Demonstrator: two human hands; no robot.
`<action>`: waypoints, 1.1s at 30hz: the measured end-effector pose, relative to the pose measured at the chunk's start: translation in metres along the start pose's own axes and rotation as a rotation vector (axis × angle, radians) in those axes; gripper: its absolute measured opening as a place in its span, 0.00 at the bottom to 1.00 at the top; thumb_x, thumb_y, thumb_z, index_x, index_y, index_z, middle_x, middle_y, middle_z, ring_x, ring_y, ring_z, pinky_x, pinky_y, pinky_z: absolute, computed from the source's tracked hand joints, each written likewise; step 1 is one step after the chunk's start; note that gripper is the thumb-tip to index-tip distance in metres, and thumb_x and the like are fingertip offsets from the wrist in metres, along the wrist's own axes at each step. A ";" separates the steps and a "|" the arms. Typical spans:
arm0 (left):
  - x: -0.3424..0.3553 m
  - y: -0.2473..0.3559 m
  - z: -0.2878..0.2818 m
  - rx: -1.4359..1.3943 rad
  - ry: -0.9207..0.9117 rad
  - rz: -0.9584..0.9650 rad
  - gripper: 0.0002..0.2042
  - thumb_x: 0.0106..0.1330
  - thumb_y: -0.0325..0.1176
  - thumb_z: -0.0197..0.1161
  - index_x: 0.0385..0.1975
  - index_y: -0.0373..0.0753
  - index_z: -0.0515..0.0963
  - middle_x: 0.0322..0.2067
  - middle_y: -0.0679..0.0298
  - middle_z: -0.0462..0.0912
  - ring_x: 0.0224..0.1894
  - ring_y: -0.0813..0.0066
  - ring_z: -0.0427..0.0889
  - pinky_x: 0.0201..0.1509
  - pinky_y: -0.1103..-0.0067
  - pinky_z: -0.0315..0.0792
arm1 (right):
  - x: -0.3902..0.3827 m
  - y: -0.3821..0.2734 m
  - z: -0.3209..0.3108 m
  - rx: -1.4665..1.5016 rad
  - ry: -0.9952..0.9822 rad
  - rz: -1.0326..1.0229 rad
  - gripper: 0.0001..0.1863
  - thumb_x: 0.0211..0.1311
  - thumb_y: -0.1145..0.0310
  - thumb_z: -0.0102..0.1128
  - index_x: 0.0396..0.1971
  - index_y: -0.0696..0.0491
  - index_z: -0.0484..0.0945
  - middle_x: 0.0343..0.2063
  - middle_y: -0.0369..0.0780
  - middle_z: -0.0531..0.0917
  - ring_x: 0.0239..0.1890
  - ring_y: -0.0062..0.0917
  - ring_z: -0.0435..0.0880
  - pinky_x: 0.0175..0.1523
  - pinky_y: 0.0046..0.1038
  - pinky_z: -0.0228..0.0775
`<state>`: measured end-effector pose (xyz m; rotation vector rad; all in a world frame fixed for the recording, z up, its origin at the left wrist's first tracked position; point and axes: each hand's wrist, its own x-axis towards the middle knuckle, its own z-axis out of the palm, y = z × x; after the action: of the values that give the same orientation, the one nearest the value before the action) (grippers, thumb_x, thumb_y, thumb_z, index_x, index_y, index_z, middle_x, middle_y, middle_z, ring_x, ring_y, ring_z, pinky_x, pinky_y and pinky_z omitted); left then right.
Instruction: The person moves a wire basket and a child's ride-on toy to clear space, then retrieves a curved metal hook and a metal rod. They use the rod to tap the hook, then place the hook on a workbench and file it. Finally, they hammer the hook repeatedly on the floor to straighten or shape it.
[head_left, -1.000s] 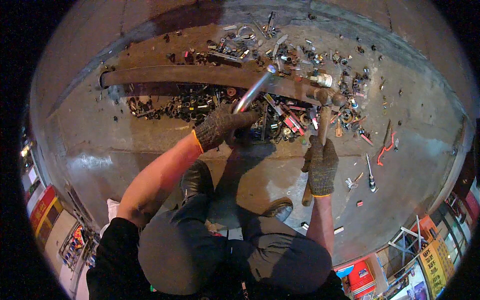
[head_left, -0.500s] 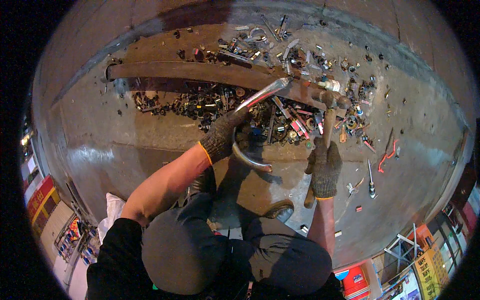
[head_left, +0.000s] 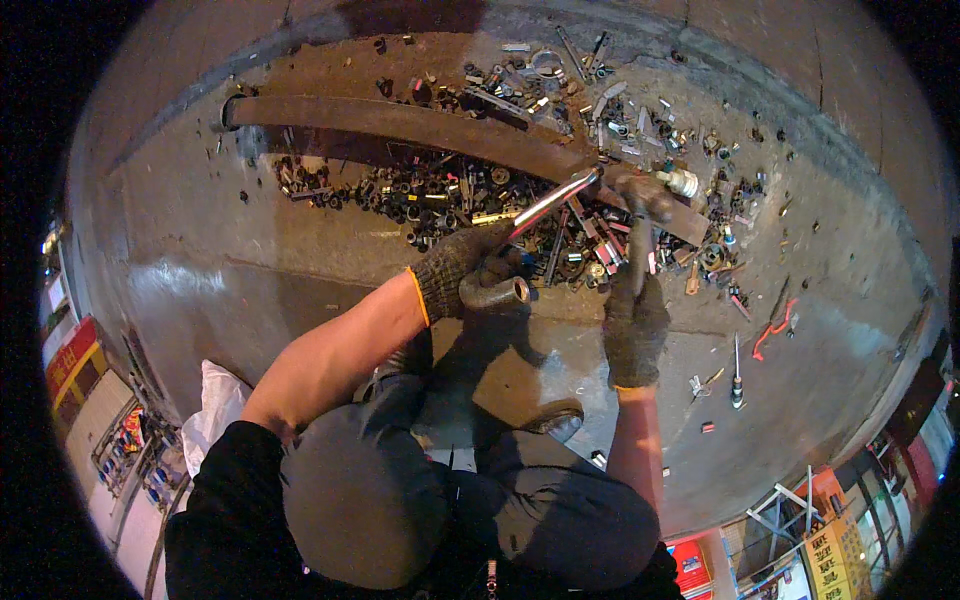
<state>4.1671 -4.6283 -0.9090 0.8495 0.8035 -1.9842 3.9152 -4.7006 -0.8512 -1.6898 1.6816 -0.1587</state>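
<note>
In a dark knitted glove, my left hand (head_left: 455, 268) is closed around a bent, shiny metal tube (head_left: 556, 202). The tube's straight end reaches up and right to the top of a long rusty metal beam (head_left: 420, 128). Its curved open end sticks out below my fingers. My right hand (head_left: 636, 335), gloved too, grips the handle of a hammer (head_left: 648, 198). The hammer head is smeared by motion beside the tube's far end, over the beam; whether they touch, I cannot tell. Small metal parts (head_left: 440, 200) lie heaped along the beam.
More scrap pieces (head_left: 625, 120) lie beyond the beam. On the floor at right are a screwdriver (head_left: 738, 375) and a red bent strip (head_left: 775, 330). My shoe (head_left: 557, 420) stands close below. A white bag (head_left: 213, 410) is at lower left, a yellow sign (head_left: 838, 565) at lower right.
The hammer has swung left toward the tube's far end, and my right hand with it. The tube has turned in my left hand, its curved end now facing differently. The view has shifted slightly.
</note>
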 end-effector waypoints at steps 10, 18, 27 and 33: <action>0.004 0.007 -0.005 -0.049 0.019 -0.074 0.11 0.74 0.42 0.60 0.46 0.42 0.75 0.25 0.63 0.78 0.18 0.73 0.75 0.25 0.65 0.83 | -0.017 -0.030 -0.058 0.358 0.099 -0.262 0.19 0.73 0.52 0.44 0.39 0.53 0.75 0.23 0.36 0.76 0.22 0.26 0.73 0.26 0.32 0.66; 0.012 0.011 0.000 -0.016 -0.102 0.032 0.10 0.73 0.41 0.60 0.43 0.41 0.76 0.23 0.63 0.79 0.18 0.72 0.79 0.25 0.63 0.83 | 0.024 0.011 -0.005 0.036 0.153 -0.300 0.16 0.67 0.66 0.54 0.51 0.56 0.77 0.30 0.41 0.79 0.32 0.31 0.77 0.36 0.29 0.72; 0.010 0.007 -0.012 -0.039 -0.102 0.016 0.13 0.73 0.42 0.60 0.49 0.41 0.77 0.29 0.61 0.83 0.24 0.71 0.81 0.30 0.67 0.84 | 0.012 -0.004 -0.069 -0.204 -0.140 -0.852 0.13 0.61 0.66 0.59 0.46 0.48 0.81 0.37 0.42 0.83 0.35 0.38 0.83 0.41 0.40 0.75; 0.017 0.002 -0.018 0.029 -0.306 0.083 0.15 0.70 0.43 0.64 0.49 0.39 0.77 0.39 0.57 0.86 0.34 0.65 0.87 0.35 0.73 0.85 | 0.011 -0.038 -0.026 0.106 0.054 -0.109 0.17 0.65 0.62 0.58 0.48 0.56 0.81 0.26 0.45 0.83 0.33 0.40 0.83 0.36 0.39 0.71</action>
<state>4.1659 -4.6221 -0.9334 0.5661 0.5559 -1.9927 3.9327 -4.7261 -0.8153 -1.7112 1.5920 -0.3427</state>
